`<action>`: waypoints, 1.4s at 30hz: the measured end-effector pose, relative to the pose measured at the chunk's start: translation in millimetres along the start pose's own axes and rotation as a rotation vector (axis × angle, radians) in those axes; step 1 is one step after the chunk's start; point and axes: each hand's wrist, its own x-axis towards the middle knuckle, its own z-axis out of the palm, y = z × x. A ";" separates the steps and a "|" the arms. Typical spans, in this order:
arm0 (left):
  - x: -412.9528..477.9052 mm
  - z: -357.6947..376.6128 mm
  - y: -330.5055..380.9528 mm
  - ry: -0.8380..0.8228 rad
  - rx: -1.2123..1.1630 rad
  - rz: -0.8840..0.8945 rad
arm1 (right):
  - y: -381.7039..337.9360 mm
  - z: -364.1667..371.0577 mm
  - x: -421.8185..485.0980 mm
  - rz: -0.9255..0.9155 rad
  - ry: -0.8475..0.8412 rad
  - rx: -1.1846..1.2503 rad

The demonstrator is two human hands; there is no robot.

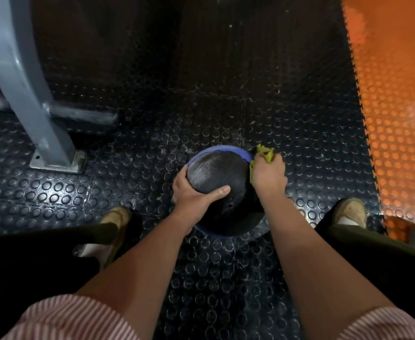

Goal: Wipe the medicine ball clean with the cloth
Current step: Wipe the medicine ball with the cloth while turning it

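Observation:
The medicine ball is black and textured with a blue band along its far edge; it rests on the studded floor between my feet. My left hand grips its near left side, thumb lying across the top. My right hand is closed on a yellow-green cloth and presses it against the ball's right side. Part of the cloth sticks out above my fingers; the rest is hidden under my palm.
A grey metal machine leg with a bolted foot plate stands at the left. Black studded rubber mat covers the floor; an orange mat borders it on the right. My shoes flank the ball.

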 end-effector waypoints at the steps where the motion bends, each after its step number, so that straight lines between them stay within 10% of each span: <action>1: 1.0 2.0 0.9 0.021 -0.005 -0.002 | -4.3 0.1 -4.7 -0.119 0.022 -0.109; 8: 10.2 0.5 -6.2 0.104 -0.139 -0.056 | -32.7 23.4 -48.0 -0.855 -0.258 -0.492; 20: 11.6 -9.9 8.9 -0.165 0.194 0.094 | 17.9 -15.3 -3.9 -0.178 -0.101 0.208; 33: -18.0 30.9 13.2 -0.175 0.617 0.265 | 43.9 -52.0 -8.4 -0.274 0.100 -0.334; 42: -22.2 30.1 -0.1 -0.076 0.436 0.182 | 10.6 -11.6 -51.5 -0.900 0.252 -0.601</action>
